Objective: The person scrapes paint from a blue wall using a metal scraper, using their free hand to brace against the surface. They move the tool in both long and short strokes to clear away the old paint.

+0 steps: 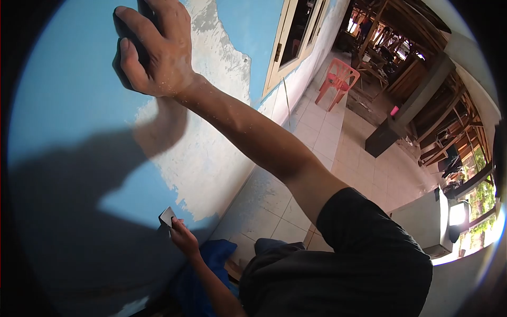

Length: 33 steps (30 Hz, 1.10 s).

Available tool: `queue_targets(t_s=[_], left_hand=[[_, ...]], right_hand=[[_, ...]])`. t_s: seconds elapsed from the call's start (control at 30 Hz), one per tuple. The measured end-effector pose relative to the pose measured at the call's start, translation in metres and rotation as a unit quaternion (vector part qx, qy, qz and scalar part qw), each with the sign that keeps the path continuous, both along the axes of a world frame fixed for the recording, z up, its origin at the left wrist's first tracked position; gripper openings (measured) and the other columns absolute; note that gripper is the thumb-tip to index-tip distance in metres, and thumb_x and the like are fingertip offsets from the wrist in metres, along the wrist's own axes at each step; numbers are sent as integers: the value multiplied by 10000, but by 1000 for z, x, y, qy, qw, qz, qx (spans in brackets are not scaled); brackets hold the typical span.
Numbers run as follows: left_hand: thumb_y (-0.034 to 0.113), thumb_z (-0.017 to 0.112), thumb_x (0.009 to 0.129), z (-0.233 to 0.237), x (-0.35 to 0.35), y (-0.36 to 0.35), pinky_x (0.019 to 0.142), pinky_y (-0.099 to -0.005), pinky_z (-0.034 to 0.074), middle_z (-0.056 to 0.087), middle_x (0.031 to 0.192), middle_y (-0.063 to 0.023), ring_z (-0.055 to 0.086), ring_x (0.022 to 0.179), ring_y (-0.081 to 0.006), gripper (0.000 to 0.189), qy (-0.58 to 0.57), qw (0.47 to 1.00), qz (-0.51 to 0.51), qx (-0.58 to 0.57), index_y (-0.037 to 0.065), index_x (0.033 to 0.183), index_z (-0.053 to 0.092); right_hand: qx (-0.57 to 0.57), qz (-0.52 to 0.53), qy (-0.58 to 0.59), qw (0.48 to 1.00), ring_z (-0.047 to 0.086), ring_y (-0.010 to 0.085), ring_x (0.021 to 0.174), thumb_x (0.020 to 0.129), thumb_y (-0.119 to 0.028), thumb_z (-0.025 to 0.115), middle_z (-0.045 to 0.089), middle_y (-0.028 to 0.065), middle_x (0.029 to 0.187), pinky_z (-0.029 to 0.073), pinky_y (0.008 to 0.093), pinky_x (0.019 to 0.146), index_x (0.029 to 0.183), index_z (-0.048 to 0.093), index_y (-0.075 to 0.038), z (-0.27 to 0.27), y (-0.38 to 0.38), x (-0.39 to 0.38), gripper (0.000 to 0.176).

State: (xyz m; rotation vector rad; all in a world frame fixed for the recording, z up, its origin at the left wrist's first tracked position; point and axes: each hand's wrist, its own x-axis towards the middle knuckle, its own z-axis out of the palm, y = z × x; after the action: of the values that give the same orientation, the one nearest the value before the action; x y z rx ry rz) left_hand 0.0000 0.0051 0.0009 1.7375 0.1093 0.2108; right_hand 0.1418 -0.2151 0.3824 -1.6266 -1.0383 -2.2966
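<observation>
My right hand (161, 61) rests against the blue painted wall (63, 105), high at the upper left, with its fingers spread and some fingertips cut off by the frame. Pale specks dot its skin and forearm. Beneath and beside it lies a bare whitish patch (211, 158) with ragged paint edges. Lower down, my left hand (184, 239) is closed on a small flat grey tool (167, 216) close to the wall; whether the tool touches the wall I cannot tell. The arm throws a large shadow over the blue paint.
A framed window (292, 42) is set in the wall. Beyond it a red plastic chair (338, 82) stands on the tiled floor (317, 127). Farther right are a pillar (417, 100), timber and a bright lamp (457, 214). Dark blue cloth (203, 274) lies low beside my left forearm.
</observation>
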Motion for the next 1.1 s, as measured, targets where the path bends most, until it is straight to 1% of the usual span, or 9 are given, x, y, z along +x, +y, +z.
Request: queue_targets(t_s=[0.13, 0.37, 0.5, 0.57, 0.67, 0.83, 0.93, 1.03, 1.1], left_hand=[[456, 474, 1001, 14, 5, -25, 598, -288, 432, 610, 791, -75, 529, 685, -143, 541, 1, 1000, 10, -24, -63, 921, 605], [393, 504, 1007, -16, 12, -27, 543, -266, 429, 574, 686, -73, 513, 603, -137, 499, -15, 999, 15, -27, -75, 866, 605], [403, 500, 1007, 4, 19, -38, 537, -285, 431, 561, 660, -74, 509, 587, -146, 520, -77, 997, 28, 13, -79, 839, 595], [407, 500, 1006, 8, 20, -39, 537, -296, 433, 559, 658, -76, 511, 587, -157, 524, -78, 997, 24, 5, -82, 838, 590], [389, 489, 1014, -23, 14, -48, 524, -293, 418, 549, 658, -73, 490, 569, -152, 509, -75, 993, 94, 12, -81, 844, 586], [305, 473, 1034, 18, 19, -47, 496, -255, 359, 497, 654, -31, 408, 562, -103, 447, -78, 995, 54, -43, -84, 838, 572], [304, 470, 1035, 10, 20, -39, 504, -265, 376, 512, 653, -40, 419, 565, -113, 448, -86, 995, 32, -26, -81, 830, 573], [292, 475, 1030, -20, 19, -43, 558, -295, 450, 591, 704, -103, 522, 607, -167, 429, -106, 992, 65, 20, -90, 874, 595], [282, 481, 1023, -21, 18, -46, 614, -328, 511, 645, 754, -165, 616, 665, -218, 412, -122, 988, 93, 36, -101, 947, 614]], right_hand=[[64, 48, -34, 996, 542, 409, 952, 634, -178, 566, 521, 272, 1123, 401, 512, 853, 1030, 630, -34, -1, 10, -11, 427], [58, -10, 19, 998, 523, 426, 1096, 638, -183, 567, 523, 247, 1209, 383, 552, 930, 1071, 662, -83, -20, -5, -7, 455], [58, 3, 19, 998, 521, 425, 1111, 645, -206, 561, 529, 250, 1208, 378, 556, 941, 1068, 667, -88, -22, -6, -4, 451], [54, -17, 19, 998, 522, 405, 1102, 668, -206, 548, 521, 247, 1230, 377, 521, 943, 1094, 667, -77, -21, -8, -6, 461], [55, -27, 26, 998, 519, 397, 1114, 683, -211, 539, 514, 242, 1244, 373, 505, 953, 1111, 668, -78, -22, -9, -7, 466], [68, 15, 10, 998, 520, 410, 1099, 644, -227, 547, 541, 253, 1189, 380, 549, 935, 1043, 670, -103, -23, -5, -1, 435], [78, 12, 17, 997, 522, 408, 1094, 637, -225, 555, 540, 247, 1187, 379, 549, 934, 1036, 672, -108, -23, -4, -6, 432], [75, -4, 5, 997, 533, 396, 1072, 611, -233, 564, 543, 231, 1169, 381, 543, 935, 1009, 678, -108, -23, -4, -5, 433], [45, 38, 56, 997, 507, 411, 1141, 676, -217, 575, 537, 234, 1226, 364, 558, 949, 1102, 652, -144, -26, -9, -6, 439]])
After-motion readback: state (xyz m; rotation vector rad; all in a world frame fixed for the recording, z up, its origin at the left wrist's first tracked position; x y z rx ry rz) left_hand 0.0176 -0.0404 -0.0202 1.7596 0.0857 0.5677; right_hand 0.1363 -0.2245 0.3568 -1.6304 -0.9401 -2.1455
